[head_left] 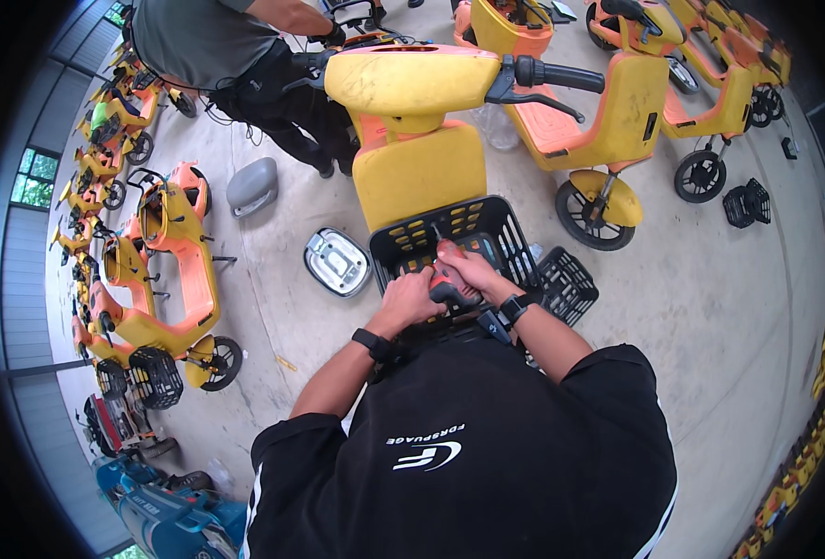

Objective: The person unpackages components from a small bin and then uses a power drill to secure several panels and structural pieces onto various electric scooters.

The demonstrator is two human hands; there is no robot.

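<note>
Concrete floor, drill (451, 279) pointing into basket (487, 224)

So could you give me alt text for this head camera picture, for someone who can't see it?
Seen from above, a person's left hand and right hand work a red power tool inside the black plastic basket of a yellow scooter. More yellow and orange scooters stand around on the concrete floor, and another person works nearby.
</note>
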